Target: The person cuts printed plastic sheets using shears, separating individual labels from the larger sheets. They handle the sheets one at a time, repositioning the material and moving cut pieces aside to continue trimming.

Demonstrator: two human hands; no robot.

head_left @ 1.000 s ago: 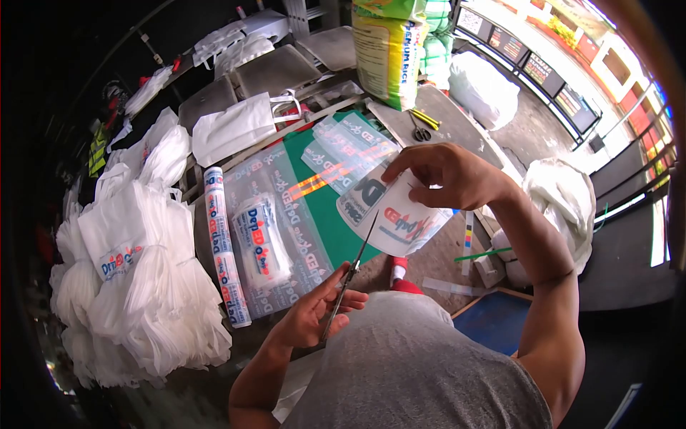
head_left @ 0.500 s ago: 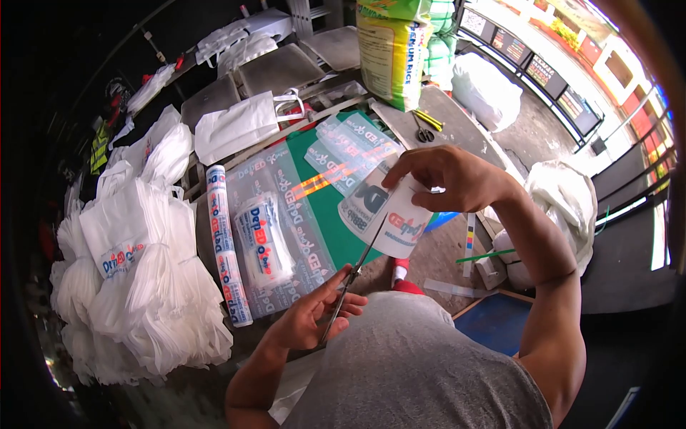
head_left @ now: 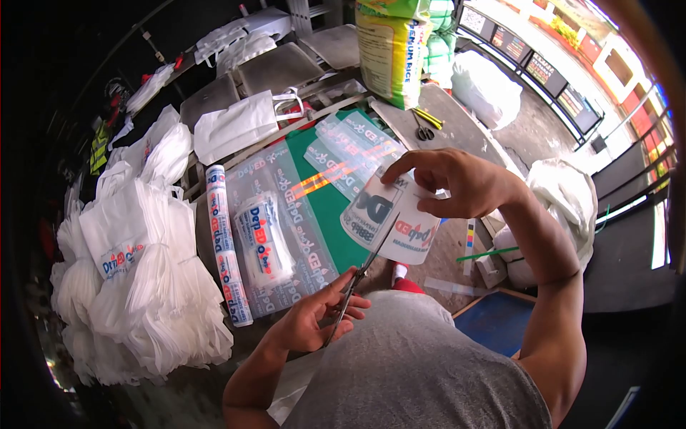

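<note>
My left hand (head_left: pixel 311 317) is closed around the handles of a pair of scissors (head_left: pixel 363 269), its blades pointing up and away from me. The blades reach into a white sheet printed with DepED lettering (head_left: pixel 412 244), which curls on both sides of them. My right hand (head_left: pixel 468 184) pinches the top of this sheet between thumb and fingers. Beyond the sheet, strips of clear printed film (head_left: pixel 350 146) lie on a green mat (head_left: pixel 304 143). A printed roll (head_left: pixel 226 247) and a folded printed pack (head_left: pixel 263 239) rest to the left.
Bundled white bags (head_left: pixel 153 286) are piled at the left, and a white handled bag (head_left: pixel 236 134) lies behind the roll. A rice sack (head_left: pixel 391 61) stands at the back. Another pair of scissors (head_left: pixel 424 133) lies near it. A blue framed board (head_left: pixel 496 322) sits low at right.
The scissors and my left hand have shifted slightly to the right. The sheet has turned a little and moved right, still pinched in my right hand.
</note>
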